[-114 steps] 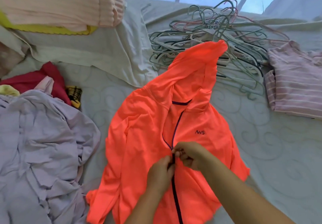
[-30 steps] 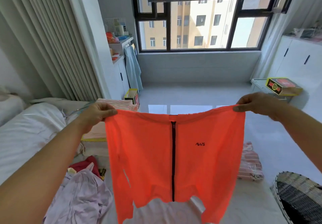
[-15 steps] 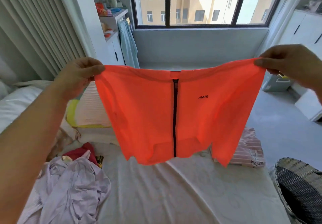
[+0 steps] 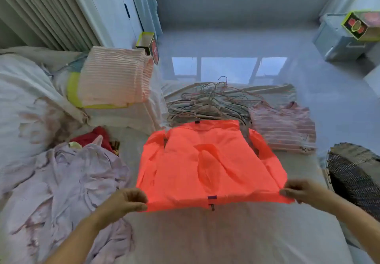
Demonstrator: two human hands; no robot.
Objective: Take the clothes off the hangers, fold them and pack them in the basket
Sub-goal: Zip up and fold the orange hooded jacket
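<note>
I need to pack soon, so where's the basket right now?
The dark woven basket sits at the right edge of the head view, beside the bed, just right of the right hand and below the folded striped top.

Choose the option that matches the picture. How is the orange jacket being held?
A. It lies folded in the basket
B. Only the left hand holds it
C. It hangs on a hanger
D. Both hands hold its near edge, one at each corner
D: the left hand and right hand each pinch a near corner of the orange jacket, spread over the bed.
</note>
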